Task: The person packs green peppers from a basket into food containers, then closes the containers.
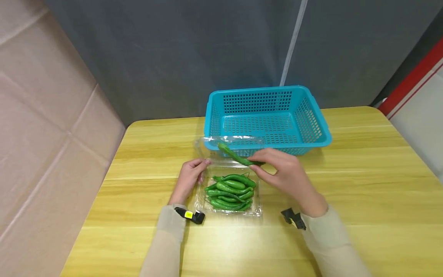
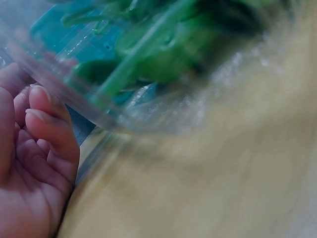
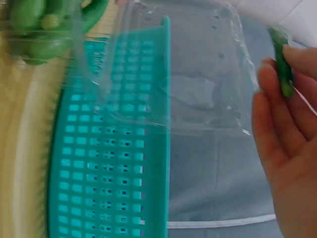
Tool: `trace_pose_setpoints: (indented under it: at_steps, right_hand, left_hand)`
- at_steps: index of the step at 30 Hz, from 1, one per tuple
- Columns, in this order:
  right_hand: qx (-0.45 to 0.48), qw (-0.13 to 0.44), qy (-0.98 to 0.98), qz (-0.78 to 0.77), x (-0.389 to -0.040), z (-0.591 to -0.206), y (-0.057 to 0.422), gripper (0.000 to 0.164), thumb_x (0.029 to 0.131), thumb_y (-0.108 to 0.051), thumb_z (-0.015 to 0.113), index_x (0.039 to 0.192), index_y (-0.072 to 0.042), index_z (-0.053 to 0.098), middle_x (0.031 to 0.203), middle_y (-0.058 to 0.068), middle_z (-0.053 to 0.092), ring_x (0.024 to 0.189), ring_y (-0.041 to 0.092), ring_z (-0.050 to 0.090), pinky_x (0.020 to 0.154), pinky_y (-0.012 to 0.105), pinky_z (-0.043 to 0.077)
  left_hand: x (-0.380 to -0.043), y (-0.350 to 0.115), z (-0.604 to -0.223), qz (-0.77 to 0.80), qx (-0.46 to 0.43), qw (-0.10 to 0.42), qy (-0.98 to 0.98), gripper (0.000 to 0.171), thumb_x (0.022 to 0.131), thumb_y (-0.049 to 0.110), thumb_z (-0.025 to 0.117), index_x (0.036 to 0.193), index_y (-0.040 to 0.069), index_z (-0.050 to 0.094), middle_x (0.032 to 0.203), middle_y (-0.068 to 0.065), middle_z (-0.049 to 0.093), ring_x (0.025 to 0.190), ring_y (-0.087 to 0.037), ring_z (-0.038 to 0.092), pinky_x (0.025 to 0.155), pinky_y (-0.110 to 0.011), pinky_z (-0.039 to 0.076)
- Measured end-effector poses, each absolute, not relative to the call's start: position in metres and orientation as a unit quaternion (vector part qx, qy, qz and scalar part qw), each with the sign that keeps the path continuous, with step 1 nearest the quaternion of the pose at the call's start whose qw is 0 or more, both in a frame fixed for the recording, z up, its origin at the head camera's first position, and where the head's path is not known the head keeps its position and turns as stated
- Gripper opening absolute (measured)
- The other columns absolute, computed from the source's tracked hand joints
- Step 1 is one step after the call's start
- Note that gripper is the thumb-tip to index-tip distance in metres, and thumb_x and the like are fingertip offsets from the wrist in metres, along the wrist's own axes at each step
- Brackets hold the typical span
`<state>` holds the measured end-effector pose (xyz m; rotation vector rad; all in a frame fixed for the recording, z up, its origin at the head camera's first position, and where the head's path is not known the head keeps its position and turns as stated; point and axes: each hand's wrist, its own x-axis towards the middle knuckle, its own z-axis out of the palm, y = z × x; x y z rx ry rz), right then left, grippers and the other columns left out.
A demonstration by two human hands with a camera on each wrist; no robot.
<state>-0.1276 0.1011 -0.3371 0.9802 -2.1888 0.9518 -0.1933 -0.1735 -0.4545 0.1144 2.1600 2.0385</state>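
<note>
Pinched between the thumb and fingers of my right hand (image 1: 285,173) is a long green chili pepper (image 1: 231,153), raised above the hinge side of a clear plastic clamshell box (image 1: 226,212). The right wrist view shows the pepper (image 3: 283,69) nearly end-on in the fingers. Several more green peppers (image 1: 230,188) lie heaped in the box's base. At the left side near the hinge, my left hand (image 1: 188,177) grips the box edge with thumb and curled fingers. The transparent lid (image 3: 193,84) stands open, tilted back over the basket's front rim.
Behind the box, a blue perforated plastic basket (image 1: 313,145) stands at the back of the wooden table (image 1: 363,200). A dark grey curtain (image 1: 166,57) hangs beyond the table's far edge. A pale padded wall (image 1: 45,115) rises on the left.
</note>
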Motion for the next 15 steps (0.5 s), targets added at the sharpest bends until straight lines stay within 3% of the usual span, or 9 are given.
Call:
trace_pose_setpoints:
  at_steps: [9, 15]
  right_hand:
    - [0.394, 0.222, -0.835, 0.313, -0.134, -0.357, 0.09, 0.018, 0.074, -0.013, 0.072, 0.091, -0.008, 0.068, 0.091, -0.001, 0.066, 0.087, 0.011, 0.061, 0.075, 0.025, 0.05]
    - [0.375, 0.174, -0.87, 0.268, -0.138, -0.374, 0.086, 0.017, 0.076, -0.018, 0.071, 0.092, -0.013, 0.07, 0.09, -0.003, 0.066, 0.085, 0.011, 0.06, 0.075, 0.025, 0.049]
  left_hand:
    - [-0.192, -0.173, -0.455, 0.676, 0.038, 0.074, 0.732, 0.039, 0.08, 0.041, 0.063, 0.097, 0.006, 0.067, 0.052, -0.001, 0.044, 0.04, -0.008, 0.039, 0.034, -0.021, 0.032]
    - [-0.192, -0.173, -0.454, 0.68, 0.034, 0.067, 0.729, 0.036, 0.081, 0.038, 0.064, 0.094, 0.005, 0.067, 0.051, -0.001, 0.044, 0.039, -0.01, 0.04, 0.035, -0.021, 0.033]
